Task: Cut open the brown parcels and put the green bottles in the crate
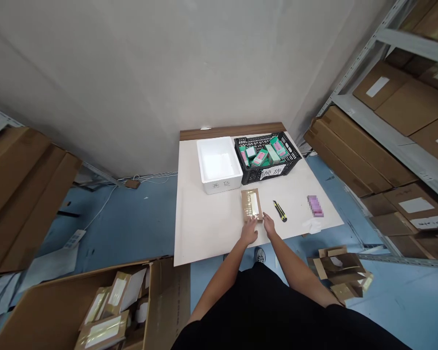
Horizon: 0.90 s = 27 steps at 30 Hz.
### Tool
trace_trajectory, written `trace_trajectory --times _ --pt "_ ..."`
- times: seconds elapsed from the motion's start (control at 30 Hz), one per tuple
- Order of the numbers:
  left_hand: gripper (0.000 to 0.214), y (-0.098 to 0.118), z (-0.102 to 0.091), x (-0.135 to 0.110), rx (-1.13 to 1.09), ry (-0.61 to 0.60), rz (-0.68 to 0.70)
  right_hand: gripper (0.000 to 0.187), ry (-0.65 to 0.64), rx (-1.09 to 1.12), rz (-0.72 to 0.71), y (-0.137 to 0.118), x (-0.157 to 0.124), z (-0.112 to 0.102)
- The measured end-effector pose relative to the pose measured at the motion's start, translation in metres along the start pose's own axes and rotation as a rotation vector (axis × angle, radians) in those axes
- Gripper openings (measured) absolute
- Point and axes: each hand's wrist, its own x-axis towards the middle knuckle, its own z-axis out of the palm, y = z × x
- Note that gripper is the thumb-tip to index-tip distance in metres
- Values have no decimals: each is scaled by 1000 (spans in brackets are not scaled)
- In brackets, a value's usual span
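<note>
A small brown cardboard box [246, 199], sealed with shiny yellowish tape and bearing a white label, lies flat on the white table [204, 228]. My left hand [248, 231] rests its outstretched fingers on the box's near edge. At the near right corner is my right hand [269, 225], fingers extended beside the box; whether they touch it is hard to make out. To the right of the box lies a yellow and black utility knife [280, 211]. Farther right sits a small purple item [315, 206], its surface blurred out.
Behind the box stand a white foam bin [222, 184] and a black plastic crate [292, 166] holding several green and pink boxes. A large carton [168, 296] with taped parcels is at lower left. Shelves [365, 116] of cartons line the right. An opened box [341, 270] lies on the floor.
</note>
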Motion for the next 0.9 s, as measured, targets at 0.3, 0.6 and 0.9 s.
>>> trace_trajectory --times 0.3,0.6,0.9 --pt "37 35 -23 68 120 84 79 50 -58 148 -30 -5 27 -20" --pt "115 68 -78 138 756 -177 -86 40 -342 191 -167 -5 61 -32" --pt "135 40 -44 77 901 -64 -305 43 -170 -209 -9 34 131 -108"
